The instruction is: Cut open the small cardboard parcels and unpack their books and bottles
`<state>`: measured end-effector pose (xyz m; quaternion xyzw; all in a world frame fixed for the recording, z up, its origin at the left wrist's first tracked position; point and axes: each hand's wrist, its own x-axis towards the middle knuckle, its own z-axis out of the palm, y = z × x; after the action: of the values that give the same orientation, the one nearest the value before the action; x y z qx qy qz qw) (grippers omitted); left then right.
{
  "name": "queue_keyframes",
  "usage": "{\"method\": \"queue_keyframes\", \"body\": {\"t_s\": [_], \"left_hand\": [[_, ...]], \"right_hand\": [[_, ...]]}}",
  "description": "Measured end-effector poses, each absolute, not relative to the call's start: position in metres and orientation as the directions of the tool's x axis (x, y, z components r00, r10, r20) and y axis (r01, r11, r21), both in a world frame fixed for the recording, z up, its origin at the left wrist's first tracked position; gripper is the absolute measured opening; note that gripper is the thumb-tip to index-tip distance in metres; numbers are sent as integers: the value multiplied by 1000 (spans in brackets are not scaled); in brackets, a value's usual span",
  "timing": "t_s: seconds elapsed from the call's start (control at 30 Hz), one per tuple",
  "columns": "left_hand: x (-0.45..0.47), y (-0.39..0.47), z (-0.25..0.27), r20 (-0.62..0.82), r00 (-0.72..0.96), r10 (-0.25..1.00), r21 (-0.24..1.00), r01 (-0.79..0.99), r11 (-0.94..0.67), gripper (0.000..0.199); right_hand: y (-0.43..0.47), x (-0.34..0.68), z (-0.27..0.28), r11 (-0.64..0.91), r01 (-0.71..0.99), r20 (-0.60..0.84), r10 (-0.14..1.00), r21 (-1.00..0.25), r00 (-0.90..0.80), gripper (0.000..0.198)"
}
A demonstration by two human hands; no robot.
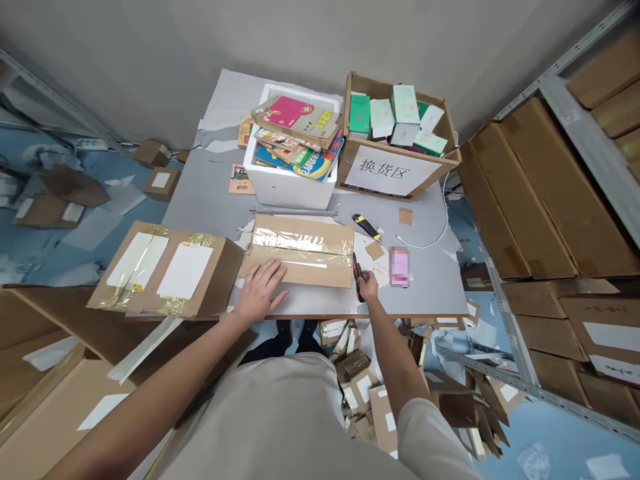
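Observation:
A long cardboard box (305,240), sealed with shiny clear tape, lies at the near edge of the table. My left hand (261,291) rests with fingers spread on its near left corner. My right hand (369,287) is closed around a red and black box cutter (357,272), beside the box's right end. Whether the blade is out, I cannot tell. Behind it on the table lies a yellow and black box cutter (367,227).
A larger taped box (165,270) stands left. At the back are a white foam box (287,189) of books and a carton (345,167) of green and white packs. A pink-screened phone (400,267) lies right. Boxes (365,387) litter the floor; a shelf (530,360) stands right.

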<state>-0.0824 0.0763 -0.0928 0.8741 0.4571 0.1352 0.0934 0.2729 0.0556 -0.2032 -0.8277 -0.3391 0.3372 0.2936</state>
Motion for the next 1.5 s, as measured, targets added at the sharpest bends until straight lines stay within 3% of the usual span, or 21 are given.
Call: {"method": "queue_keyframes", "body": {"t_s": [0.13,0.23,0.3,0.37,0.43,0.5,0.63,0.73,0.87,0.97,1.1,1.23,1.3,1.37,1.43,1.5], "left_hand": [[-86,74,-95,204,577,791,222,760,-611,51],[-85,75,-94,233,574,785,210,759,-617,48],[-83,76,-94,236,564,791,223,761,-609,45],[-82,77,-94,220,559,800,239,764,-600,43],[-81,78,-92,193,561,805,253,764,-594,42],[-80,79,-90,163,568,807,260,764,-590,42],[-78,79,-85,133,566,814,252,775,-580,42],[-77,79,-83,128,563,816,251,778,-576,42],[-77,77,-82,108,544,832,269,790,-551,47],[-78,74,-82,99,545,833,287,786,-548,51],[-77,72,-76,89,535,840,299,790,-535,51],[-84,87,-60,26,544,839,297,797,-526,70],[-95,107,-50,-13,555,831,270,803,-532,94],[-113,133,-44,-68,585,808,240,796,-556,119],[-132,161,-42,-161,643,749,228,763,-605,134],[-147,185,-45,-246,681,689,217,732,-646,140]], "right_hand": [[62,274,-180,-566,479,-262,785,-671,561,35],[82,274,-135,-443,595,-70,836,-671,544,48],[101,265,-100,-223,752,128,917,-620,377,53],[121,249,-68,16,871,198,976,-492,94,64],[137,226,-47,175,924,114,983,-340,-144,78],[146,204,-37,267,946,-33,960,-183,-277,86],[157,185,-27,390,920,-226,901,45,-371,67],[176,193,-10,490,872,-314,829,7,-463,44],[224,212,17,459,883,-329,823,-93,-463,38],[256,218,17,340,931,-286,886,-130,-364,37],[265,209,-17,82,995,-143,986,-52,-88,49],[248,206,-46,16,987,-99,995,-160,-32,55],[236,211,-43,96,975,9,995,-199,-96,51],[220,214,-31,284,941,101,958,-181,-270,48],[200,209,-18,488,854,40,871,-182,-489,45],[177,198,-10,594,773,-138,766,-225,-628,56]]}}
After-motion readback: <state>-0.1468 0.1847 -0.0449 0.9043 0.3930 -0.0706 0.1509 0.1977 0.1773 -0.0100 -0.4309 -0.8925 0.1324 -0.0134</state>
